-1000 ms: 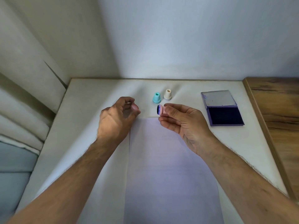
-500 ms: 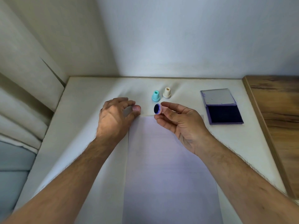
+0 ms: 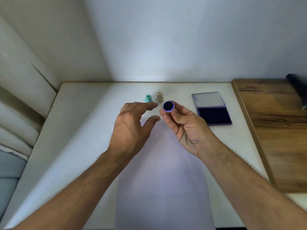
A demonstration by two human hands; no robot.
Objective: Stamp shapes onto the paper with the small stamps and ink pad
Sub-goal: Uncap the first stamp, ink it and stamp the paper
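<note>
Three small stamps are what I count: a teal stamp and a beige stamp standing upright side by side on the white table, and an inked stamp pinched in my right hand between thumb and fingertips, its dark round face turned up toward the camera. From that held stamp, the two standing ones sit at about eleven o'clock, near it but apart. One ink pad lies open at three o'clock, lid laid flat behind a tray holding the dark blue pad; I can read no writing on it. One sheet of paper lies at six o'clock, with no marks I can make out. My left hand hovers at nine o'clock, fingers spread, holding nothing.
</note>
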